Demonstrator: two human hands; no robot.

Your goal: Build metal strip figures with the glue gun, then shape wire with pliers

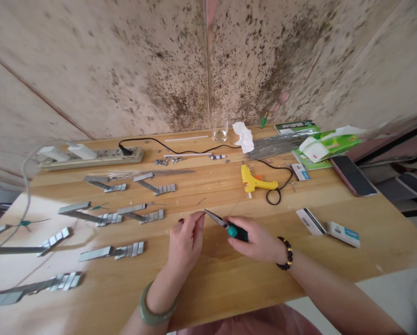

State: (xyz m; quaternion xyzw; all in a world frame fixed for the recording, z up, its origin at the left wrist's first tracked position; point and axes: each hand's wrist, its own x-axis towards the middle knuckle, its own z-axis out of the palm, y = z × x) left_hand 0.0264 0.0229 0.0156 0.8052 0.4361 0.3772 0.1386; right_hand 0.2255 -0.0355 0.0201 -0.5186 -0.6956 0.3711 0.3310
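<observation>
My right hand (255,237) is wrapped around the dark green handles of long-nose pliers (217,218), whose jaws point left. The plier tips meet the fingertips of my left hand (187,239). That hand is closed in a pinch, and whatever sits between its fingers is too small to make out. A small dark bit shows beside its index finger. Left of my hands, several grey folded strips (129,251) lie on the wooden table (208,291). Ahead and to the right lies a yellow glue gun (257,181) with a black cord.
A power strip (100,157) with plugs stands at the back left. At the back are a glass (220,130), crumpled tissue (243,136) and a bundle of thin wires (281,143). A tissue pack (330,144), a phone (354,176) and small boxes (343,233) lie on the right.
</observation>
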